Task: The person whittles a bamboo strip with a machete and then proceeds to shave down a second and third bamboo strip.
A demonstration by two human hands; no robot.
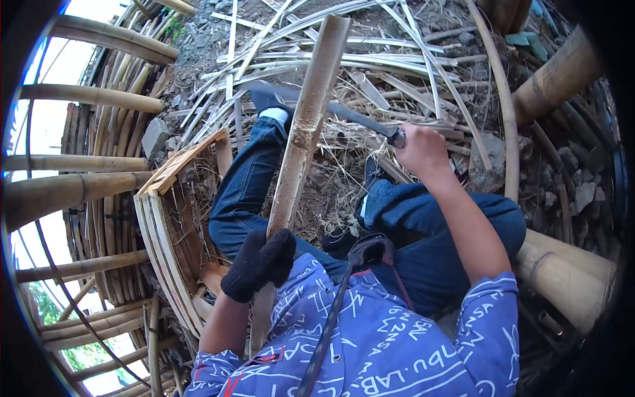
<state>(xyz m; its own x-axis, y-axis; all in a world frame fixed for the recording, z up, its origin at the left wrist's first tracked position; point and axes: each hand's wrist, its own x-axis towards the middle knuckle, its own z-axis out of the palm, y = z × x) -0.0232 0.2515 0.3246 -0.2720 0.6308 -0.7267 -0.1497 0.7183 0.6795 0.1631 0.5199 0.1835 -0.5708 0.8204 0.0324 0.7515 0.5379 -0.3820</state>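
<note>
My left hand (260, 264), in a black knitted glove, is wrapped round the lower part of a split bamboo piece (305, 126). This long piece slants up and away from my lap, its hollow inner side showing rough, pale node marks. In my bare right hand (423, 152) is the dark handle of a machete (360, 119). Its long blade points left and passes behind the bamboo in this view, with the far end over by my shoe. My right fist is above my bent knee, to the right of the bamboo.
Pale bamboo strips (397, 59) lie scattered over the ground ahead. A wooden crate (162, 192) stands at my left, near a bamboo pole fence (99, 96). Thick bamboo poles (562, 76) and a grey stone (488, 162) are on the right.
</note>
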